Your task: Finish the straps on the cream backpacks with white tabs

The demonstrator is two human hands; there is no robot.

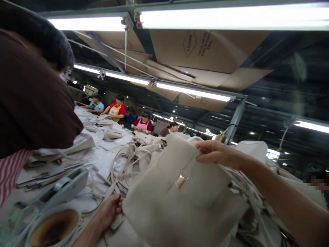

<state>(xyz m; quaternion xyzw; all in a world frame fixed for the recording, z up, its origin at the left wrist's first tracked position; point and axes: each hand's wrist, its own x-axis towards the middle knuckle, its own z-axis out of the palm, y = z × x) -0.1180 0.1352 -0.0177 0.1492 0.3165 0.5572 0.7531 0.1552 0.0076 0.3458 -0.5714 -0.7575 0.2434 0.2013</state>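
Note:
A cream handbag (159, 192) with a front flap and a gold-coloured metal clasp (181, 179) fills the lower middle of the view, tilted to one side. My right hand (212, 151) reaches in from the right, its thumb and fingers closed on the upper edge of the bag by the flap. Low on the left, my left hand (111, 208) has its fingers curled, close beside the bag's left edge. Whether anything is inside those fingers is hidden. Thin cream straps (132, 161) lie in a tangle behind the bag.
A bowl of brown liquid (55, 224) and a grey tape dispenser (64, 187) stand at lower left. White sheets and cream pieces (102, 154) cover the table. A person in a dark brown top (36, 92) leans in from the left. Several people work farther back under tube lights.

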